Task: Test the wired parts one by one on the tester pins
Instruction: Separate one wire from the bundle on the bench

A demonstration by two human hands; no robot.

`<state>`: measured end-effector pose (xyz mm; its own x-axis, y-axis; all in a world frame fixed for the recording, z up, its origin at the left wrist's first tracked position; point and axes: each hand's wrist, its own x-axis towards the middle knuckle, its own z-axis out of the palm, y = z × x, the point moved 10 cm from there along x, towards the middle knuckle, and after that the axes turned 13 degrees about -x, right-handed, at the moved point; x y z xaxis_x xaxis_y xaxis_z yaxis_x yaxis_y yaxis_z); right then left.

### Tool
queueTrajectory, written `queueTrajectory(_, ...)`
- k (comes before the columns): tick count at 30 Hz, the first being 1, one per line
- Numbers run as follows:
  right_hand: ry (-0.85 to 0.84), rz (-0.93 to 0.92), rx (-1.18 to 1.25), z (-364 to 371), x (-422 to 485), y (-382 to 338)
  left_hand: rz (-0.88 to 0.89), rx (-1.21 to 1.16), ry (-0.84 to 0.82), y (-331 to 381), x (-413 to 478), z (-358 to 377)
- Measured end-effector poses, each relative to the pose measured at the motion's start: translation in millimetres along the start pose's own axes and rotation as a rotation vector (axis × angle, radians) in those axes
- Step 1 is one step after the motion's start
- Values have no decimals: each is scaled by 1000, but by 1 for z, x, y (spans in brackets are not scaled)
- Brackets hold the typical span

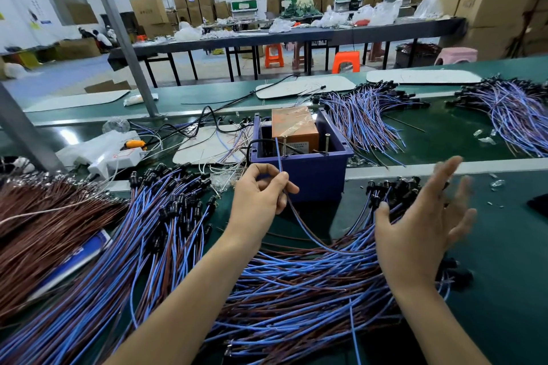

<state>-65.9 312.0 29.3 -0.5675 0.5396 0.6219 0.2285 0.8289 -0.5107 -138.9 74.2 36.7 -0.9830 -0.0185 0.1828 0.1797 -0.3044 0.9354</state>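
My left hand (262,191) pinches the blue and brown leads of one wired part (299,223) just in front of the purple tester box (314,170). The blue lead rises from my fingers to the left of the two upright screw pins (284,146) on the box's front rim; the right pin (327,143) stands bare. My right hand (424,217) hovers with fingers spread and blurred over the pile of wired parts (311,281) with black heads. An orange battery block (295,128) sits inside the box.
A second pile of blue-brown wired parts (154,234) lies left of my left arm, with brown wires (44,228) further left. More bundles (364,115) lie behind the box on the green belt (504,260). White foam and cables (118,151) sit at back left.
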Motion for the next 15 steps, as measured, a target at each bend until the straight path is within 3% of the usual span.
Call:
queueTrajectory(6,18,46,147,-2,-3,3,-17,26,-23,-3,0,0)
queueTrajectory(8,2,56,133,-1,-3,3,-24,36,-33,-4,-1,1)
queueTrajectory(12,-203,59,-1,25,-4,9,-38,50,-50,-6,-2,4)
queueTrajectory(15,-175,-34,-19,20,-7,-3,-32,66,-68,-7,-2,6)
